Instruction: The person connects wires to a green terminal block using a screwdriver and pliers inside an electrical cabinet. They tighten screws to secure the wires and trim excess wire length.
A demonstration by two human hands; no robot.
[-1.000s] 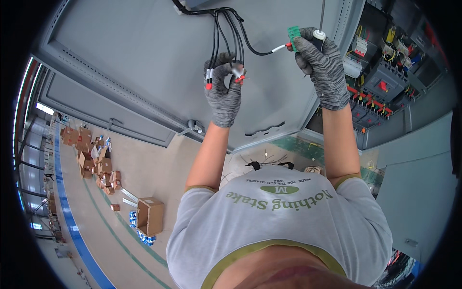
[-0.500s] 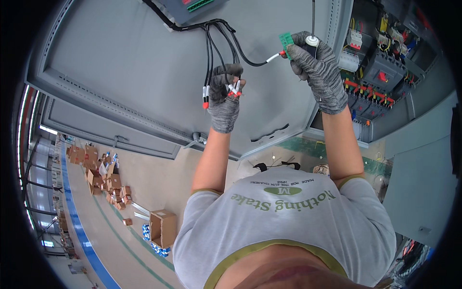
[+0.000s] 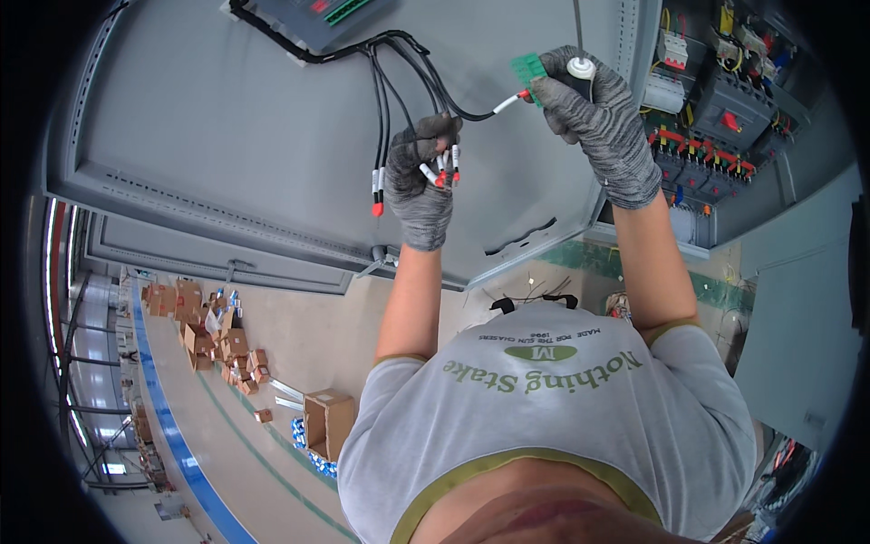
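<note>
Reaching up from a pale printed T-shirt (image 3: 544, 399), 2 bare forearms end in grey knit gloves. Left hand (image 3: 419, 186) has its fingers curled shut around a bunch of black wires (image 3: 399, 100) with white sleeves and red tips; 1 wire end hangs loose just left of it. Right hand (image 3: 594, 113), further right, is closed on a green terminal plug (image 3: 527, 66) and a screwdriver (image 3: 580, 65), a single wire running into the plug. Behind stands the grey cabinet door (image 3: 227, 136); far right, breakers (image 3: 716, 100). Cardboard boxes (image 3: 217, 340) lie on the floor at left.
</note>
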